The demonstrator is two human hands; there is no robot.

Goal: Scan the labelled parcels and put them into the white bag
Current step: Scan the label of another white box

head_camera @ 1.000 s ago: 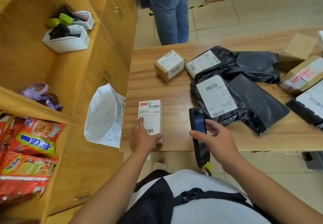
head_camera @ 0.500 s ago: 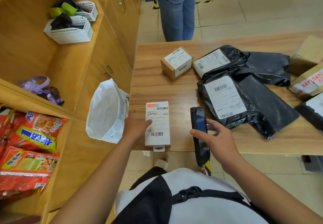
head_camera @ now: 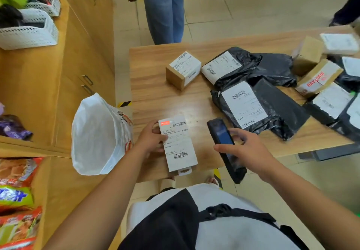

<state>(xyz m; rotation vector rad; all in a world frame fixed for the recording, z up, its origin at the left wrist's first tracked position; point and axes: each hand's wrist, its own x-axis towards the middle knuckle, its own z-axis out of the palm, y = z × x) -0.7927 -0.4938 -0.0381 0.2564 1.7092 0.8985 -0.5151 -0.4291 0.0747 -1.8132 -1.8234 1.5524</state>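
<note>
Gripping the white parcel [head_camera: 178,142] by its left long edge, the left hand [head_camera: 151,140] is pinching it with the thumb laid over the label and the fingers curled beneath. The parcel is lying label-up at the near-left corner of the table [head_camera: 155,93], and its hang tab is reaching the near edge. Whether it is resting on the wood or lifted just clear cannot be told. Its long axis is running near to far, tilting slightly left at the far end.

Just to its right, apart from it, the right hand [head_camera: 247,152] is holding the black scanner [head_camera: 222,134], fingers wrapped round the body and thumb stretched across the front.

The white bag [head_camera: 93,132] is gaping open just beside the table's left edge, directly left of the gripping hand. The left hand is therefore the nearer one, and dropping the parcel in is probably calling for a short sideways carry.

Farther back, a small brown box [head_camera: 183,69] and black mailers [head_camera: 253,109] are waiting, labels up.
</note>
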